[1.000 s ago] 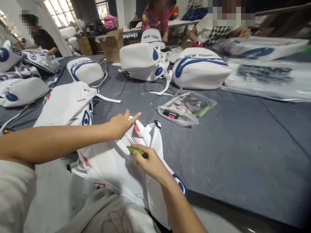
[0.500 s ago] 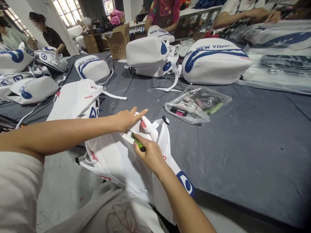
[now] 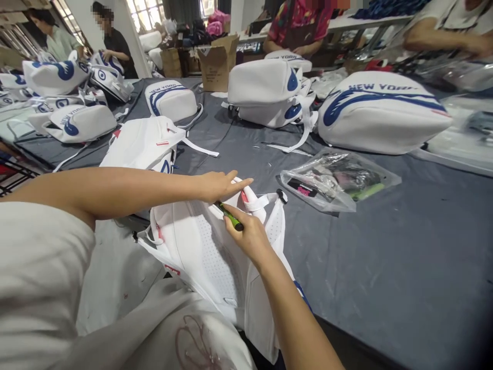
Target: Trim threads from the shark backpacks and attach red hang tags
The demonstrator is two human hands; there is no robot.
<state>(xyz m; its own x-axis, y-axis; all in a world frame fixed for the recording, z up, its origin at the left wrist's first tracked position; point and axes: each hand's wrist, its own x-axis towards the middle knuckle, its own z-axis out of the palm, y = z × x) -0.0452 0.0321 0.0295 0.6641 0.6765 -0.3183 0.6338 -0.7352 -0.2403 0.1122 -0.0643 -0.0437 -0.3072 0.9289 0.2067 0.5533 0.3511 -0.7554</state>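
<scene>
A white backpack [image 3: 185, 241] lies across the table edge and my lap, its padded, perforated back panel facing up. My right hand [image 3: 248, 234] is closed around a slim tool with a green-and-black handle [image 3: 233, 218], pressed toward the bag's top end. The tool's tip is hidden beneath my left hand, so its exact kind cannot be told. My left hand [image 3: 219, 186] rests palm down on the top of the bag, fingers stretched out. Beside those fingers are the bag's white top strap [image 3: 256, 204] and a black buckle [image 3: 282, 196].
Another white backpack [image 3: 142, 141] lies to the left. Beyond are several finished-looking bags, including a large one [image 3: 381, 115], and a clear plastic pouch [image 3: 339, 180] with small items. A cardboard box [image 3: 215, 67] stands at the back. Co-workers [image 3: 296, 28] work across the dark table [image 3: 385, 246].
The view has swung left, so the surroundings sit farther right. My right hand has pushed the tool closer to my left hand, which now covers its tip.
</scene>
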